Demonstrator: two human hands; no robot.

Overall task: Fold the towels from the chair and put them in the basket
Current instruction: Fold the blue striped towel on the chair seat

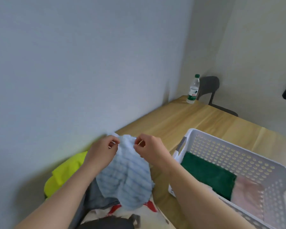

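Head-worn view, forward and down

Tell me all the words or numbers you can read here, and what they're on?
Water bottle label: green and white with red characters, too small and blurred to read.
Red marks on the white cloth under the light blue towel: partly hidden, cannot tell if they are letters.
Nothing else has writing.
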